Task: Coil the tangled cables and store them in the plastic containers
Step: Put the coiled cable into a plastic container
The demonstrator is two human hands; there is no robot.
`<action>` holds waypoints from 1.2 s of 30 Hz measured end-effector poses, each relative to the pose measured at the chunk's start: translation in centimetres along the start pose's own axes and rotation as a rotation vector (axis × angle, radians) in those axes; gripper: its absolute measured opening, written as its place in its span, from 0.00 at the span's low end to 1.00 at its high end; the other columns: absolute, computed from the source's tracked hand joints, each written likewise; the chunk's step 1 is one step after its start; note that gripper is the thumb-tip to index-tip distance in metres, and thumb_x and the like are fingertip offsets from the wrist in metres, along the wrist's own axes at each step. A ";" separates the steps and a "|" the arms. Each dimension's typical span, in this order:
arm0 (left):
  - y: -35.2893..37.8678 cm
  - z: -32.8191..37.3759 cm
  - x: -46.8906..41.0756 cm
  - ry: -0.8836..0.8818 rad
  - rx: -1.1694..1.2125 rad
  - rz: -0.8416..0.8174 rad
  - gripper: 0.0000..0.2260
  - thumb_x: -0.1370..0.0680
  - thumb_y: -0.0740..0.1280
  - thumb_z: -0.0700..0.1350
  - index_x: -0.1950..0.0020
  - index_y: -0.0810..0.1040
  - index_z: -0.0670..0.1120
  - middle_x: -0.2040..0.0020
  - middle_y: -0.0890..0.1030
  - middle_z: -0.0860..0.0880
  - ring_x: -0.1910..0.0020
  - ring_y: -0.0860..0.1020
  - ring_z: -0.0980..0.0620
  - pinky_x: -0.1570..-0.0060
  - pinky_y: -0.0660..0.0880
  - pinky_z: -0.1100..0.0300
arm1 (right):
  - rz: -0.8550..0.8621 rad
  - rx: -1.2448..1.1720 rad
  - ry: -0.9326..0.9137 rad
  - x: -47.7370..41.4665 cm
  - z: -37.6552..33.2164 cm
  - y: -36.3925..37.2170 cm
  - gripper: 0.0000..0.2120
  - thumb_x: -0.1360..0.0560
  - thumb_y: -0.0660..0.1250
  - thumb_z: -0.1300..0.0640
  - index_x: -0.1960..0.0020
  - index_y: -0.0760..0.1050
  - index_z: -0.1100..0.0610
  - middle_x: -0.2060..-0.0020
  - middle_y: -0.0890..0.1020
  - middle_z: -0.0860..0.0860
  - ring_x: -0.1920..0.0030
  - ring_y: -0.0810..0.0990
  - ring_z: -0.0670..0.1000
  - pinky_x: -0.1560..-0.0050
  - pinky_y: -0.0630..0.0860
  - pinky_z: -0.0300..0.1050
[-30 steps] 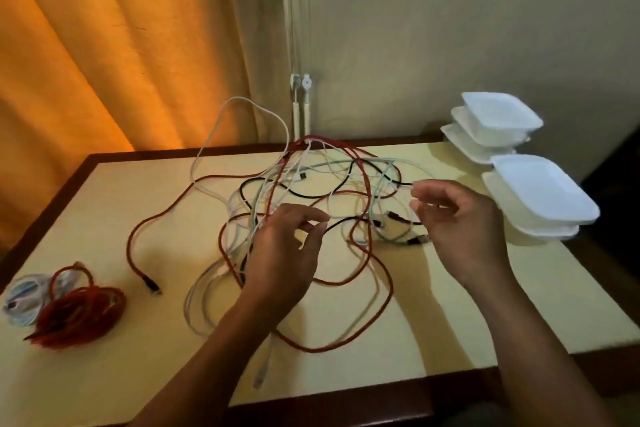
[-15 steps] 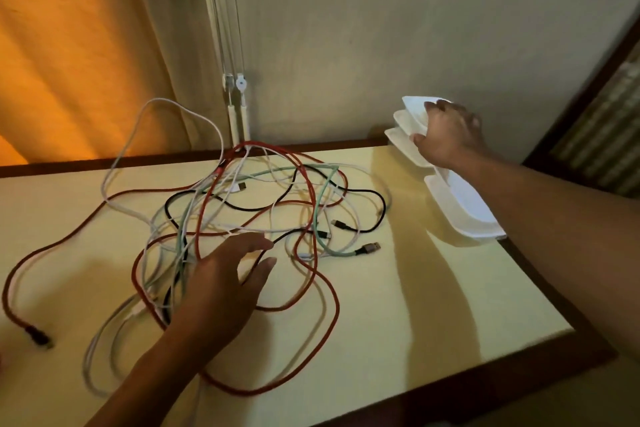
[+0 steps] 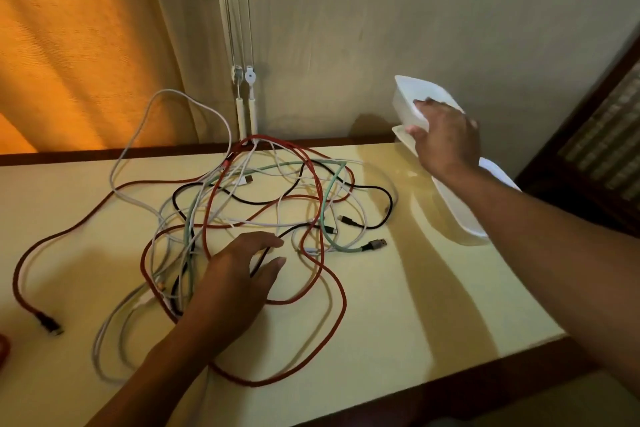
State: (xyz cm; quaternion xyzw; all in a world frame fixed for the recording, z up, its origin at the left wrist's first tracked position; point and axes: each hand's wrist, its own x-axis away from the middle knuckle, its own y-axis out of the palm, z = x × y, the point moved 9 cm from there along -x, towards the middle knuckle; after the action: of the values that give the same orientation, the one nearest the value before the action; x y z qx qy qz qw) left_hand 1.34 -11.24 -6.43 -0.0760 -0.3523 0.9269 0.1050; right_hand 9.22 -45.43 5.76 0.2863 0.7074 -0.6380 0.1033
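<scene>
You have a pale yellow table (image 3: 398,305) in front of you, edged in dark brown wood. On it, the tangle of cables (image 3: 263,218) mixes several colours: a red braided cable (image 3: 332,281), a black cable (image 3: 388,208), a mint-green cable (image 3: 323,215) ending in a grey metal plug, and several white cables (image 3: 138,156). The red cable's far end carries a dark plug. Your right hand (image 3: 446,139) is on a white, slightly translucent container (image 3: 408,97); the containers (image 3: 460,211) below it are the same plain white. Behind, the curtain (image 3: 76,45) glows orange, fading to beige at its edge, and the wall (image 3: 415,10) is a plain beige-grey.
</scene>
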 end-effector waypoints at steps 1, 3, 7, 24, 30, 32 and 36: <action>0.0 -0.1 0.0 -0.006 0.005 -0.001 0.13 0.19 0.69 0.50 0.35 0.76 0.58 0.37 0.75 0.60 0.42 0.72 0.59 0.41 0.71 0.61 | 0.008 -0.153 -0.015 1.3 -1.6 -0.5 0.21 0.21 0.70 0.53 0.29 0.75 0.54 0.32 0.79 0.54 0.32 0.76 0.58 0.31 0.69 0.57; -0.1 -0.6 -0.2 -0.030 0.093 -0.005 0.18 0.22 0.69 0.56 0.33 0.76 0.56 0.36 0.77 0.59 0.41 0.76 0.58 0.40 0.75 0.60 | 0.007 -0.418 -0.059 4.9 -5.4 -1.2 0.23 0.24 0.73 0.55 0.29 0.76 0.52 0.31 0.78 0.52 0.31 0.76 0.56 0.28 0.68 0.61; -0.9 -1.3 -0.3 -0.158 0.784 -0.027 0.30 0.26 0.69 0.69 0.30 0.74 0.54 0.34 0.81 0.50 0.39 0.83 0.51 0.38 0.78 0.49 | -0.045 -0.725 -0.135 13.9 -13.4 -2.5 0.25 0.26 0.75 0.59 0.30 0.76 0.46 0.30 0.75 0.41 0.27 0.72 0.48 0.28 0.68 0.64; -7.1 -2.2 4.5 -0.068 1.175 -0.124 0.44 0.31 0.80 0.58 0.20 0.62 0.56 0.26 0.73 0.40 0.31 0.76 0.36 0.38 0.76 0.36 | -0.442 -0.975 -0.068 22.6 -23.8 -3.1 0.26 0.24 0.62 0.33 0.29 0.73 0.39 0.32 0.74 0.35 0.33 0.73 0.36 0.44 0.70 0.27; -10.1 -3.8 5.6 0.005 1.114 -0.153 0.45 0.30 0.81 0.48 0.19 0.59 0.54 0.28 0.76 0.44 0.29 0.75 0.40 0.30 0.73 0.42 | -0.517 -0.936 -0.216 23.3 -27.1 -3.7 0.23 0.18 0.59 0.37 0.26 0.71 0.42 0.30 0.75 0.40 0.30 0.71 0.37 0.34 0.74 0.38; -10.7 -4.0 5.6 0.020 1.108 -0.169 0.44 0.29 0.80 0.47 0.20 0.59 0.51 0.28 0.75 0.40 0.29 0.74 0.37 0.29 0.71 0.38 | -0.524 -0.946 -0.251 23.5 -27.8 -3.8 0.26 0.19 0.58 0.36 0.24 0.69 0.44 0.29 0.74 0.40 0.29 0.70 0.37 0.32 0.75 0.43; -11.7 -4.5 5.7 0.047 1.082 -0.211 0.42 0.30 0.81 0.44 0.21 0.62 0.45 0.29 0.72 0.33 0.31 0.74 0.32 0.34 0.74 0.37 | -0.547 -0.995 -0.280 23.2 -28.5 -3.8 0.26 0.20 0.60 0.38 0.25 0.71 0.46 0.31 0.77 0.42 0.32 0.74 0.38 0.37 0.78 0.39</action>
State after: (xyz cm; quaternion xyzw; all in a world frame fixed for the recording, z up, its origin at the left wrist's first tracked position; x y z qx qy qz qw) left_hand -1.59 1.54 -2.30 0.0037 0.1710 0.9583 0.2292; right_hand -5.49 -11.78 1.75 -0.0770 0.9497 -0.2645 0.1493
